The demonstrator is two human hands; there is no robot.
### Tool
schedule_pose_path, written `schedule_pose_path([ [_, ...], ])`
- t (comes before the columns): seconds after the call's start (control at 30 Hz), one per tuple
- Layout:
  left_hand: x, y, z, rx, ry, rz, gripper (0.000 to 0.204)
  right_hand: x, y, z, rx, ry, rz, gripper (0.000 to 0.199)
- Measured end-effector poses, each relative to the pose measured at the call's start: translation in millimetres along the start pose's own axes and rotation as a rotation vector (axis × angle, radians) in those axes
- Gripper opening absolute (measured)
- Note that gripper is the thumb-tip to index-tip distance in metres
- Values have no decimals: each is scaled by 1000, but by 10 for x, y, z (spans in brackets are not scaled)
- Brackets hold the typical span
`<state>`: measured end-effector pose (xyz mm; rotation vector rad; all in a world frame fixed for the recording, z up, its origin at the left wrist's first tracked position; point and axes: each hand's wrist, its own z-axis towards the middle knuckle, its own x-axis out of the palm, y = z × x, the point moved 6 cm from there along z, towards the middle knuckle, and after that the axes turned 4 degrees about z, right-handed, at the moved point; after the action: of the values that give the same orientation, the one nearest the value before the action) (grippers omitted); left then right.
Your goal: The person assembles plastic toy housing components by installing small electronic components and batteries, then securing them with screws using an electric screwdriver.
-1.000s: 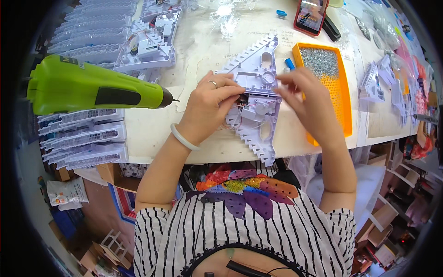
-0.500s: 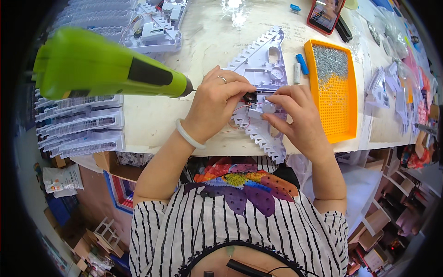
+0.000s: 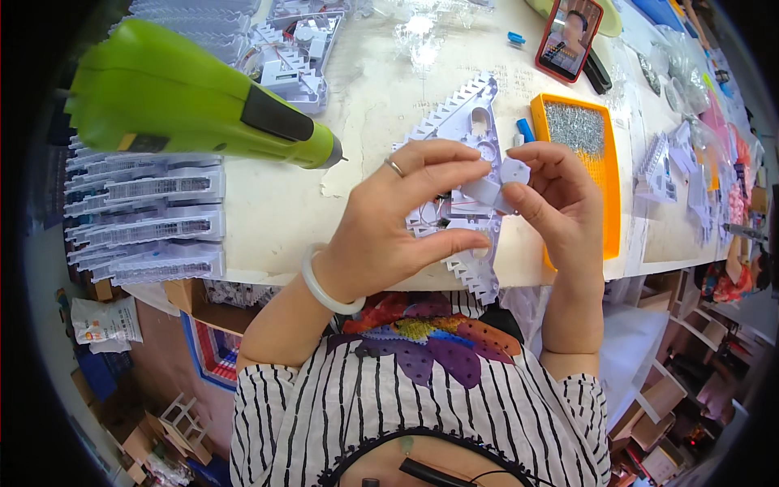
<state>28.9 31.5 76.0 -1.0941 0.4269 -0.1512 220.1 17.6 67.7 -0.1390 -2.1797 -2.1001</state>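
Observation:
A small white plastic part [image 3: 484, 191] with a round knob is pinched between the thumb and fingers of my right hand [image 3: 568, 195], raised over a white plastic housing. My left hand [image 3: 389, 211] is spread around the part's left side, thumb and fingers apart; whether its fingertips touch the part is unclear. The triangular, saw-toothed housing [image 3: 454, 114] lies on the table beneath both hands, its middle largely covered by them. Thin red wires and a bit of dark component show inside it. Above and left of my left hand hangs a green electric screwdriver [image 3: 219, 101], its bit pointing right.
Right of my right hand stands an orange tray [image 3: 610, 203] with many small screws [image 3: 574, 128]. A blue cap-like piece [image 3: 525, 130] lies beside it. Stacked white housings [image 3: 154, 223] fill the left side. At the far right-centre lies a red-cased phone [image 3: 570, 36].
My right hand has lifted the white part off the housing. My left hand has opened from its pinch at the dark component. The view has shifted slightly.

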Motion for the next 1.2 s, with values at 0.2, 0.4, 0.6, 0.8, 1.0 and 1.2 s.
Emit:
schedule_pose_path([
  [0.2,-61,55,-94,12,-61,150,47,108,-28,67,-32,205,18,38],
  [0.4,-181,253,-177,-128,-42,131,43,225,-63,94,-261,284,-281,56],
  [0.6,-239,434,-202,-247,-26,124,39,209,-225,188,-270,284,-463,55],
  [0.8,-222,548,-156,-178,-76,257,33,263,-349,255,-254,210,-574,47],
  [1.0,-141,656,-115,-305,-50,211,32,276,-442,255,-253,210,-727,49],
  [1.2,-88,651,-12,-157,65,447,28,246,-442,233,-208,192,-713,47],
])
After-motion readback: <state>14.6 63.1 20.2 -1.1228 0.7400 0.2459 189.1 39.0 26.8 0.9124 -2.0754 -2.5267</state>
